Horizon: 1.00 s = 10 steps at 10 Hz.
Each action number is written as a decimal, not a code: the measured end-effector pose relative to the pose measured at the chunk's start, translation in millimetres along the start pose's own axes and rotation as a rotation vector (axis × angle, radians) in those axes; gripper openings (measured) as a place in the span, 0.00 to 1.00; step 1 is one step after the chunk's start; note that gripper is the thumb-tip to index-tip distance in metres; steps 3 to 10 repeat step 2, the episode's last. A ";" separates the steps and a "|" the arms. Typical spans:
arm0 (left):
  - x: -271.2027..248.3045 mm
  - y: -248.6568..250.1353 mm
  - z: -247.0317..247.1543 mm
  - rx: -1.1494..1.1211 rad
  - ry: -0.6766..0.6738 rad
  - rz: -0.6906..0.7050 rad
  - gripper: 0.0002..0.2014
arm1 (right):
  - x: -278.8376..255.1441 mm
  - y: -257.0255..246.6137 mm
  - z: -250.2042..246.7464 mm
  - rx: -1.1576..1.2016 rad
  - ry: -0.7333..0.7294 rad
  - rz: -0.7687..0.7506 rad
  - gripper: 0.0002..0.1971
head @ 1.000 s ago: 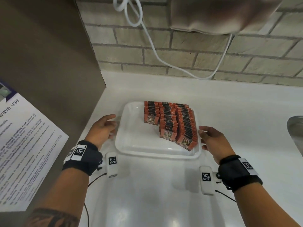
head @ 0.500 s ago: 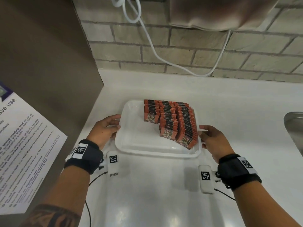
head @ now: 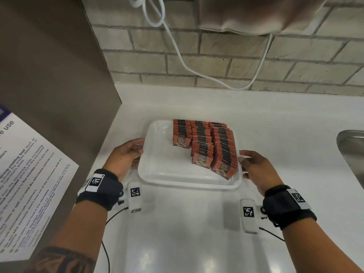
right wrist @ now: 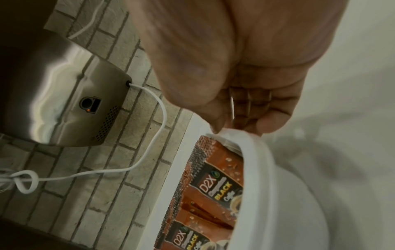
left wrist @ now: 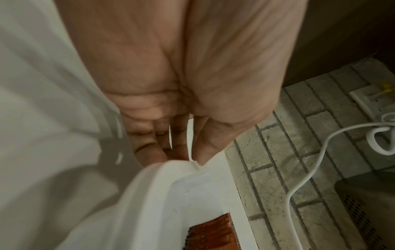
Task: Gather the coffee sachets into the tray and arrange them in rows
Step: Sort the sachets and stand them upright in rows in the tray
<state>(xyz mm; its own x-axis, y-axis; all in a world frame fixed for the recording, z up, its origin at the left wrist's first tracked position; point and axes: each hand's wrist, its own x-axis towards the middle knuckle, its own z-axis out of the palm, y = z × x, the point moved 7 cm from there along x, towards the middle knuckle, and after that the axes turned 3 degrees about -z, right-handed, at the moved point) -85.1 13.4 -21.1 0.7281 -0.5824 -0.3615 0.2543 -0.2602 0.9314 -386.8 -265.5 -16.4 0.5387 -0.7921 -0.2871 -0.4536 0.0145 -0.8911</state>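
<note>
Read "D2X" and "BLACK" on the orange-brown coffee sachets (head: 204,146), stood overlapping in three rows along the right and far part of the white plastic tray (head: 169,174); left part of the tray bare. Read "use", "five minutes" and "microwave" on a printed notice (head: 29,174) on the brown panel at left. Sat on the white bench (head: 275,134), the tray, below a brick wall with a steel hand dryer (right wrist: 53,101) and its looped white cable (head: 177,52). Glimpsed a steel sink (head: 352,154) at far right. Gripped the tray's left rim, the left hand (head: 124,156), thumb on top and fingers (left wrist: 149,148) curled beneath. Pinched the right rim likewise, the right hand (head: 258,170).
</note>
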 end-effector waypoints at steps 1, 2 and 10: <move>-4.9 -4.2 -5.2 -0.028 0.037 -0.019 0.16 | -8.8 0.1 -7.5 -0.009 0.011 0.011 0.10; -25.8 -14.7 -13.2 0.039 0.077 0.000 0.13 | -31.3 4.6 -27.3 -0.038 0.052 -0.021 0.10; -25.8 -14.7 -13.2 0.039 0.077 0.000 0.13 | -31.3 4.6 -27.3 -0.038 0.052 -0.021 0.10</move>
